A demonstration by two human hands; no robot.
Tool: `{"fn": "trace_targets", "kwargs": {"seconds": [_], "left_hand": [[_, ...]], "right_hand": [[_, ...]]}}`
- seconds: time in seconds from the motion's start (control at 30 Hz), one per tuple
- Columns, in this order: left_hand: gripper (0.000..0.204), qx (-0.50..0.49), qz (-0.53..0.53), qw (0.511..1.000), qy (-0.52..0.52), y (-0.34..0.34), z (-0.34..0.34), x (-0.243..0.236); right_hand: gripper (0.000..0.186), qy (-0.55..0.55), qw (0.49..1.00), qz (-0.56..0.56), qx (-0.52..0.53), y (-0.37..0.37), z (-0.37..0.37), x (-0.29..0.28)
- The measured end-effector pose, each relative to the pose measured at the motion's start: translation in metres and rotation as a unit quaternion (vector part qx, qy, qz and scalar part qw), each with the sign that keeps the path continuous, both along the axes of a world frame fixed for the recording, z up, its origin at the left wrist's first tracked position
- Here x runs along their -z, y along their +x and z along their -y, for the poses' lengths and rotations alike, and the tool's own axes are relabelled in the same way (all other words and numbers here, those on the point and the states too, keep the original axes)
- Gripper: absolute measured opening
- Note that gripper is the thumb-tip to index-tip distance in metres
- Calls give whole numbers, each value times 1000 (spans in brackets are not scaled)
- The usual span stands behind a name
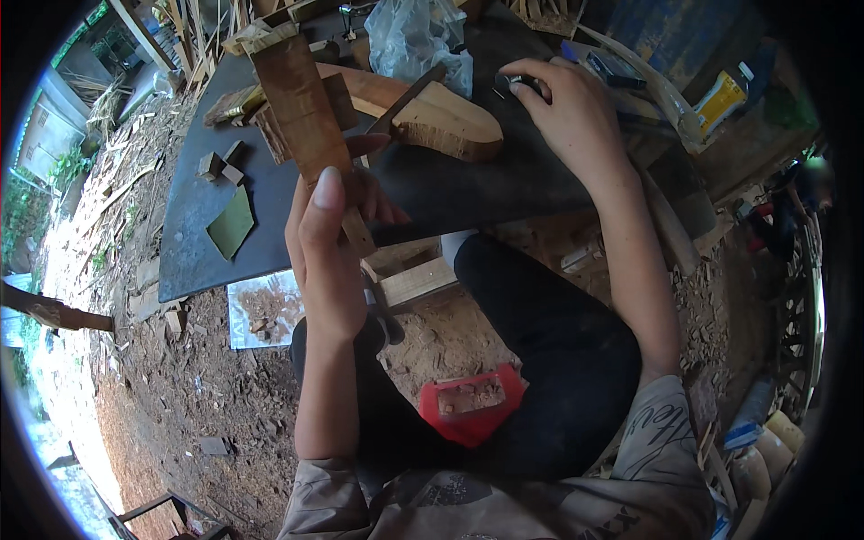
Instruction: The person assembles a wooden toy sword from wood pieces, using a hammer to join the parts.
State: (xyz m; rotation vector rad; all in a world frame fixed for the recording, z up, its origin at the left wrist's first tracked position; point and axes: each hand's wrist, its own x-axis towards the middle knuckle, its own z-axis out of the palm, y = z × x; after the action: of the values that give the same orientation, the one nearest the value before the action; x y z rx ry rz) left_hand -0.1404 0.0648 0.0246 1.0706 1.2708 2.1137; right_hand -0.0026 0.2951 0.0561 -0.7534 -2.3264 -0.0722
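My left hand [328,229] is wrapped round a flat brown piece of wood [300,103] and holds it raised over the left part of the dark tabletop [504,193]. A smaller block and other wood pieces sit behind it, and I cannot tell whether they are joined to it. Farther right, my right hand [576,112] pinches a small dark object [504,81] above the table; its kind is too hidden to make out. Between the hands lies a pale wooden piece with a rounded end [450,124], with a dark flat strip [409,99] resting across it.
A clear plastic bag [418,40] stands at the back of the table. Small wood blocks [220,164] and a green sheet [232,223] lie at the left. A yellow container [720,103] is at the far right. Below are a red plastic object [472,418] and shavings.
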Motion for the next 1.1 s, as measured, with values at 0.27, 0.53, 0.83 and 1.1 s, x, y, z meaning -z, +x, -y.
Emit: {"fn": "trace_targets", "kwargs": {"seconds": [0.27,0.53,0.83,1.1], "left_hand": [[74,-24,19,1000,-5,1,0,-5],[82,-10,50,998,33,-4,-5,4],[66,-49,42,997,42,-1,0,-2],[37,-48,3,998,38,-9,5,1]], "right_hand": [[17,63,997,51,-3,-8,0,11],[12,16,998,65,-3,-3,5,2],[18,-11,999,27,-25,-8,5,10],[19,-103,993,-25,-56,-10,4,10]]}}
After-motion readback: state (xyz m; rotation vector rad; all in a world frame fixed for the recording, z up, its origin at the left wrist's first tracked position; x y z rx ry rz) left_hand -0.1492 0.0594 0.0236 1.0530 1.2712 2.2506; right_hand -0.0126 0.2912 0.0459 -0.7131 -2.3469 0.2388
